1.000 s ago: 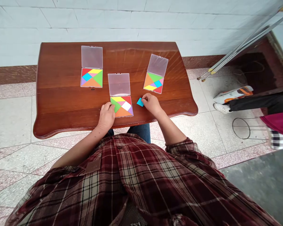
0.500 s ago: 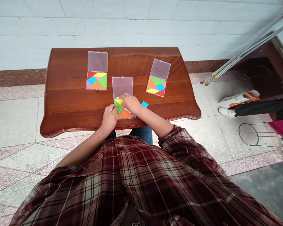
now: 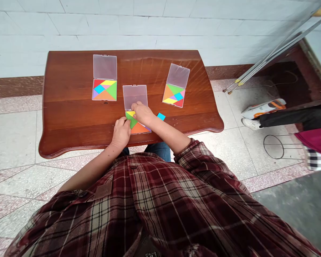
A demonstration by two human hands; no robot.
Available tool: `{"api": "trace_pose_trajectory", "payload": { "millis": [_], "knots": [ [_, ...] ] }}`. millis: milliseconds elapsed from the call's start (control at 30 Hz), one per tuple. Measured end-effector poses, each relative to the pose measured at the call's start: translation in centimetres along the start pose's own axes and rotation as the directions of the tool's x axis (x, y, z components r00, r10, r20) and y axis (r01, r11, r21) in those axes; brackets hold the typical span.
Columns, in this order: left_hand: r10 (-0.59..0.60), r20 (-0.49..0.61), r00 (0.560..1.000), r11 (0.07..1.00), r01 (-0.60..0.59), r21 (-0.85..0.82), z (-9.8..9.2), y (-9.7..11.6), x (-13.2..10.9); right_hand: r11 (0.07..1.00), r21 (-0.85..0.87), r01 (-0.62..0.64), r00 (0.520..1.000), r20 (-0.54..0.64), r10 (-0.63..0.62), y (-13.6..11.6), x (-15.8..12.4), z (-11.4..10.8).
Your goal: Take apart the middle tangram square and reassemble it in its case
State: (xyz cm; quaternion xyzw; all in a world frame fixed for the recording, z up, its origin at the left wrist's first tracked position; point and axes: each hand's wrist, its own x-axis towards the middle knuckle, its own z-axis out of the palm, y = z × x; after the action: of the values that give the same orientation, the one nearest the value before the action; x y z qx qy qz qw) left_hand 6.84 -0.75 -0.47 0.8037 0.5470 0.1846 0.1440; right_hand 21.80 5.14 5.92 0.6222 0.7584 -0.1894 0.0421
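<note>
The middle tangram tray sits close to the near edge of the desk, with its clear lid lying open at 12 o'clock from it. The left hand is at the tray's 7 o'clock, its fingers curled against the green piece. That grip looks loose, touching rather than clenched, but I cannot tell if it holds anything. The right hand reaches in from 4 o'clock and covers the tray's upper half, bent down just beside the yellow piece. Its fingers hide whether that grip is closed on a piece, so I cannot tell. The orange piece shows at the tray's 6 o'clock.

A loose blue piece lies flat on the desk at the tray's 3 o'clock, near but not touching it. Two more filled trays lie open on the desk, the left tray at 10 o'clock and the right tray at 2 o'clock, each with its lid above it.

On the floor at about 3 o'clock from the desk are a white shoe and a wire stand. Metal poles lean in at 2 o'clock.
</note>
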Motion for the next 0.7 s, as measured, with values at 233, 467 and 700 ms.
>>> {"api": "trace_pose_trajectory", "payload": {
  "millis": [233, 467, 700],
  "knots": [
    [0.000, -0.002, 1.000, 1.000, 0.000, -0.007, -0.2, 0.0, 0.0, 0.994, -0.087, 0.060, 0.998, 0.016, -0.059, 0.2, -0.1, -0.3],
    [-0.018, 0.017, 1.000, 1.000, 0.017, 0.012, 0.0, 0.0, 0.0, 0.998, -0.021, 0.058, 0.998, -0.009, -0.059, 1.5, 0.2, 0.1],
    [-0.009, 0.010, 1.000, 1.000, 0.009, 0.018, 0.1, 0.1, 0.0, 0.990, -0.037, 0.132, 0.991, -0.013, -0.133, 1.8, 0.2, 0.0]
  ]
}}
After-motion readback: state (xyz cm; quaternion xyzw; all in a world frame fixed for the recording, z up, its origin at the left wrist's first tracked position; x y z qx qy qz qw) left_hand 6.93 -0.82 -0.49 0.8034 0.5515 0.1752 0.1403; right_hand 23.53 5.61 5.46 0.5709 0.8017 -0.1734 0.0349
